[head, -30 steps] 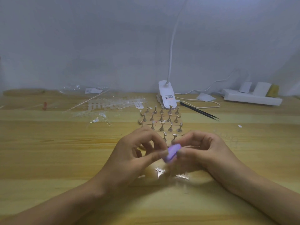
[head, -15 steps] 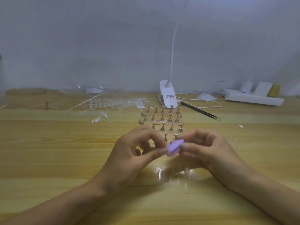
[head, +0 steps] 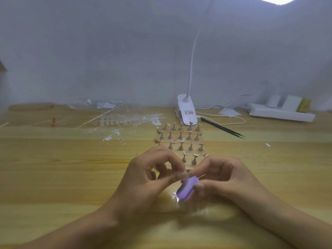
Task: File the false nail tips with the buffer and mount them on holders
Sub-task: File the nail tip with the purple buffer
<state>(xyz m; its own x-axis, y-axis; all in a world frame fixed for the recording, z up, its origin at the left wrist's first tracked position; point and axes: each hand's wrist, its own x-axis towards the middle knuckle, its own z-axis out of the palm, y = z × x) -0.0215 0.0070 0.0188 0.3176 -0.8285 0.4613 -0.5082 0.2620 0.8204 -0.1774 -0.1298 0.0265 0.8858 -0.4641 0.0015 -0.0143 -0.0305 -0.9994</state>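
Hands: both are up off the light wooden desk (head: 53,168), meeting well in front of the white clip-on lamp base (head: 186,109).

Right hand (head: 224,178): fingers curled, gripping the purple oval buffer block (head: 186,189). The thumb is on its near side. The block is tilted, with its upper end towards the lamp base.

Left hand (head: 149,178): thumb and forefinger are pinched together right at the block's upper end. It's motion-blurred there, so I cannot tell whether a nail tip sits between them.

I see small shiny bits on the desk under the hands, too smeared to identify.

Gold metal nail holders (head: 180,139): upright in rows, just in front of the lamp base, between it and the hands. The nearest ones stand just beyond the fingertips. I can't make out which of them carry tips.

Clear plastic strips of nail tips (head: 129,121): scattered flat on the desk to the left of the lamp base, with loose pieces spilling towards me.

Crumpled clear plastic bag (head: 97,104): further left of the lamp base, by the wall.

Small red item (head: 53,121): far left of the lamp base, too small to identify.

Black pointed tweezers (head: 222,129): lying diagonally just right of the lamp base, beside its looped white cable (head: 224,119).

White power strip (head: 280,114): well to the right of the lamp base, with plugs in it.
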